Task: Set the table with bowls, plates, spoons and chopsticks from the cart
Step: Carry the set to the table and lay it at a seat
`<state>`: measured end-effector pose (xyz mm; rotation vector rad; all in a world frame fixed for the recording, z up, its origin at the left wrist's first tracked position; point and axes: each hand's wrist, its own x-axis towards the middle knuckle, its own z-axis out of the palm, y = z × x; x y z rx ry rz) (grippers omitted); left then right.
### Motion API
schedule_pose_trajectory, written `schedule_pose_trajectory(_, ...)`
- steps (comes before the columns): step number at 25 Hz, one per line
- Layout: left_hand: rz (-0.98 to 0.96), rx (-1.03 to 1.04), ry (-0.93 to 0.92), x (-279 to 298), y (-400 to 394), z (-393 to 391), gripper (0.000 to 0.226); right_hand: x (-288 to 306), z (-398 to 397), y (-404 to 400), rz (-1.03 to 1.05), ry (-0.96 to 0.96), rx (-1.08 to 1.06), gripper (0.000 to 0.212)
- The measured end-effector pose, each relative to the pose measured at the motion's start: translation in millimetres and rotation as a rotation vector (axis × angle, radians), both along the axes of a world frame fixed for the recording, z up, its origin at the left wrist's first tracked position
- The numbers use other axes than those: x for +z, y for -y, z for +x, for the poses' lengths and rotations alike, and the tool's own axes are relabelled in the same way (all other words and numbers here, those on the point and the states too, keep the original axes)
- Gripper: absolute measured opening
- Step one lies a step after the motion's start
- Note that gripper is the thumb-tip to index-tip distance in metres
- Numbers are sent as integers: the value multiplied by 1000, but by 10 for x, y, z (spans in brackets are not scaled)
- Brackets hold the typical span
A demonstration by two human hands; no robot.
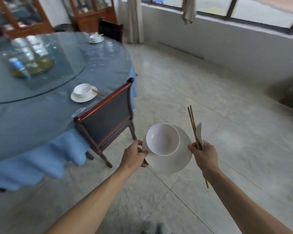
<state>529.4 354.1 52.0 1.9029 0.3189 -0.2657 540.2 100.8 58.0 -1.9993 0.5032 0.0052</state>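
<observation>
1. Head view: carrying step in hand, judged from the load. White bowl [162, 139] sits on the left part of a white plate [173, 159], both held in the air over the tiled floor [210, 92], well apart from the table.
2. Left hand [135, 157] grips the plate's left rim, thumb on top near the bowl, fingers curled under, clamped on the plate.
3. Right hand [204, 155] closed around chopsticks [193, 125] and a white spoon [199, 133] together, tips pointing up and away, lower ends sticking out below the fist.
4. Round table [108, 68] at left, blue-covered, already carries one setting [83, 94] near its right edge behind the chair [108, 119], and another [96, 38] at the far edge.
5. Next move, likely: walk to an unset stretch of the table's edge, keep the plate level so the bowl does not slide, lower it onto the cloth, then lay spoon and chopsticks beside it.
</observation>
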Motion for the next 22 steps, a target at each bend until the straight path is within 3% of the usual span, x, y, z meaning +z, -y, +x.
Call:
schedule_pose_trajectory(11,-83,669,-41,19,-1481,-1232,25,129,131,-1999,-22,16,627,19)
schedule_pose_trajectory(22,-20,1047,-43,153,-3627,-2675,17,86,-649,-4831,-8,26,996,18)
